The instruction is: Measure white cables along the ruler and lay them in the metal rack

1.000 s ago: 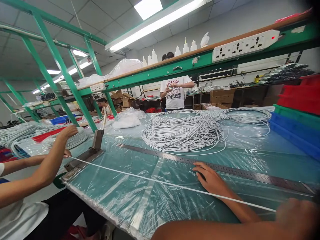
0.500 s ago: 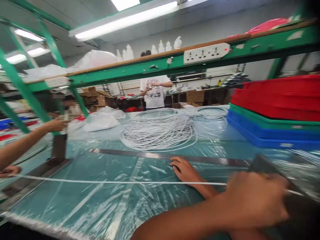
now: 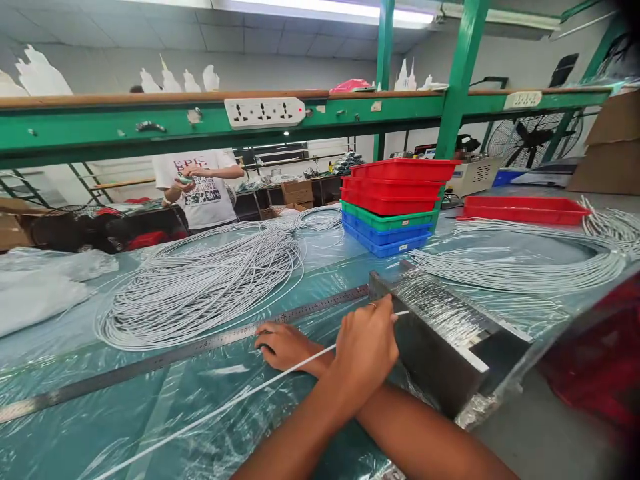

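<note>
**Inspector:** State of the hands?

**Assistant:** The forearms are crossed. The left hand (image 3: 367,347) lies over the right forearm, closed in a pinch on a white cable (image 3: 225,403). The cable's end sticks out just past the fingertips, up against the near face of a steel block (image 3: 440,333).

**Inspector:** And the right?

**Assistant:** The right hand (image 3: 283,345) lies palm down on the tabletop (image 3: 125,427), fingers loosely bent, touching the near edge of the ruler (image 3: 175,357). It grips nothing that I can see.

**Inspector:** Where does the cable run?

**Assistant:** From the left hand it goes near and left in a straight line, passes by the right wrist, and lies on the plastic sheet that covers the tabletop as far as the near-left edge of view.

**Inspector:** Ruler and block?

**Assistant:** The ruler lies flat, running from the near left towards the block. The block stands to the right, wrapped in film.

**Inspector:** Surroundings?

**Assistant:** A large cable coil (image 3: 200,287) lies just beyond the ruler, with a second coil (image 3: 525,270) far right. Between them stands a stack of trays (image 3: 395,200) – red on green on blue. Clear bags (image 3: 40,287) lie at far left. A socket strip (image 3: 265,112) is fixed to the green shelf rail. Beyond the tabletop stands a person in a white shirt (image 3: 200,187) – both hands raised at chest height.
</note>
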